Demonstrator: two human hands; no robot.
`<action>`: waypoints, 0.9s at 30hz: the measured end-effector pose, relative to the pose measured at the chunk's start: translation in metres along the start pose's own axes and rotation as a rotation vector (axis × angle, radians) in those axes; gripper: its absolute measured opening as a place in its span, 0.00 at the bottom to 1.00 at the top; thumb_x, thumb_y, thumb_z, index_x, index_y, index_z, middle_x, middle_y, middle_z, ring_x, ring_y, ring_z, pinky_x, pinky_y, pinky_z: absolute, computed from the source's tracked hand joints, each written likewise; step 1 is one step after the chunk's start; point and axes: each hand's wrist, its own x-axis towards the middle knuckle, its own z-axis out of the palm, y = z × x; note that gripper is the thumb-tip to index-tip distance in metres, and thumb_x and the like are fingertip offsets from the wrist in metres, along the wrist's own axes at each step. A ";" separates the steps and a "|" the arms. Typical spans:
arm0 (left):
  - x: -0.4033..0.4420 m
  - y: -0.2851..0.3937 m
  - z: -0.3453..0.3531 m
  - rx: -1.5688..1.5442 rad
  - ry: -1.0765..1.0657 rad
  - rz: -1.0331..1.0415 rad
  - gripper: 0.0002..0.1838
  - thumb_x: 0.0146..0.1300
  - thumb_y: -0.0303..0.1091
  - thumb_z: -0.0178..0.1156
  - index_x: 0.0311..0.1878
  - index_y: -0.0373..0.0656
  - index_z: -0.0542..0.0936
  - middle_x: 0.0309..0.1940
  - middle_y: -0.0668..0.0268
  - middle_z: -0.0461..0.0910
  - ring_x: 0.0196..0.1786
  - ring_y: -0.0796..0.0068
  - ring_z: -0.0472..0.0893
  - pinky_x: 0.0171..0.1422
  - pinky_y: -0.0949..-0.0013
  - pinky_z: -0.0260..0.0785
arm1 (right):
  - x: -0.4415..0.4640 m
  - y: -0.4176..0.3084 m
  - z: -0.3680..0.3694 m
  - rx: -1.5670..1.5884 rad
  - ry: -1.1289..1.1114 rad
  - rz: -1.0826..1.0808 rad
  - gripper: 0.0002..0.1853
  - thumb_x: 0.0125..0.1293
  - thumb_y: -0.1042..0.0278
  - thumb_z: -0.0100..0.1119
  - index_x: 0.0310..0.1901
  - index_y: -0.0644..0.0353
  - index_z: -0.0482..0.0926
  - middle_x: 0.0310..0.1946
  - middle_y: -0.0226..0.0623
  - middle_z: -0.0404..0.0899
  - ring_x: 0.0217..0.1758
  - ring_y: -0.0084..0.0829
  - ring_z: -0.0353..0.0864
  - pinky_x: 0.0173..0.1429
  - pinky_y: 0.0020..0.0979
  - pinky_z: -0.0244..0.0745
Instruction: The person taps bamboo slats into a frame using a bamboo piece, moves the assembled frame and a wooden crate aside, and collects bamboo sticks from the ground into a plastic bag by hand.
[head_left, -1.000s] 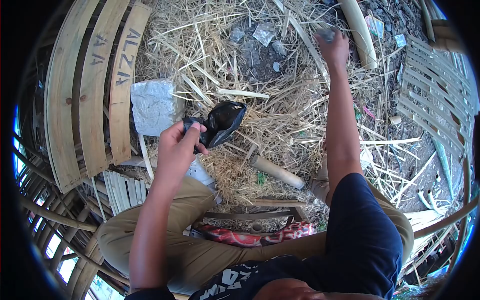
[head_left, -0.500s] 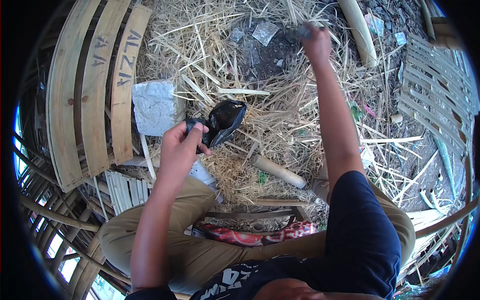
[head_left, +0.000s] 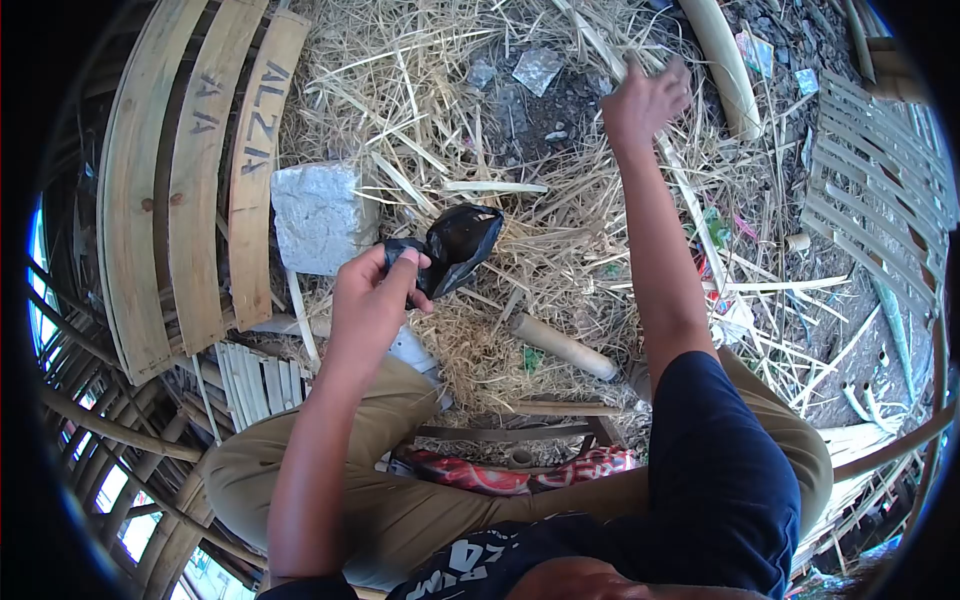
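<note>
My left hand point(head_left: 378, 287) is closed on the gathered edge of a black plastic bag point(head_left: 462, 245), whose mouth gapes towards the right. A pale stone block point(head_left: 320, 218) stands just left of that hand. Out at the top right, my right hand point(head_left: 645, 108) reaches over the straw with its fingers spread and nothing visible in them. A long bamboo strip point(head_left: 690, 195) passes beneath the hand and forearm. To the left of the right hand, a crumpled clear wrapper point(head_left: 537, 70) lies on dark soil.
Wooden slats point(head_left: 258, 170) marked with letters curve along the left. A short bamboo tube point(head_left: 563, 346) lies before my legs, and a thicker bamboo pole point(head_left: 722, 65) at the upper right. Slatted bamboo point(head_left: 875, 190) leans at the right. Loose straw point(head_left: 400, 110) covers much of the ground.
My right hand has gone from closed around something dark and greyish to spread fingers; that thing no longer shows. The long bamboo strip now lies under the forearm. My left hand keeps the bag.
</note>
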 end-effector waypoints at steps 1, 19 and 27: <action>0.000 0.000 0.000 0.003 -0.003 0.000 0.14 0.76 0.41 0.58 0.45 0.37 0.81 0.29 0.73 0.73 0.29 0.81 0.81 0.24 0.78 0.54 | 0.000 -0.002 0.005 0.111 -0.020 -0.208 0.17 0.58 0.62 0.70 0.51 0.42 0.89 0.77 0.63 0.58 0.82 0.54 0.55 0.76 0.56 0.58; -0.003 -0.001 -0.005 -0.026 0.000 0.016 0.15 0.76 0.41 0.58 0.44 0.37 0.81 0.28 0.73 0.74 0.29 0.80 0.81 0.25 0.79 0.55 | 0.002 -0.033 0.055 0.192 -0.253 -0.502 0.08 0.62 0.65 0.62 0.33 0.53 0.90 0.79 0.44 0.60 0.82 0.53 0.56 0.74 0.67 0.57; -0.002 -0.001 -0.004 -0.025 -0.005 0.011 0.15 0.76 0.42 0.58 0.45 0.37 0.81 0.27 0.74 0.73 0.29 0.80 0.81 0.25 0.78 0.55 | 0.007 -0.027 0.056 0.110 -0.245 -0.591 0.11 0.67 0.64 0.57 0.38 0.56 0.89 0.79 0.50 0.58 0.84 0.58 0.49 0.76 0.69 0.52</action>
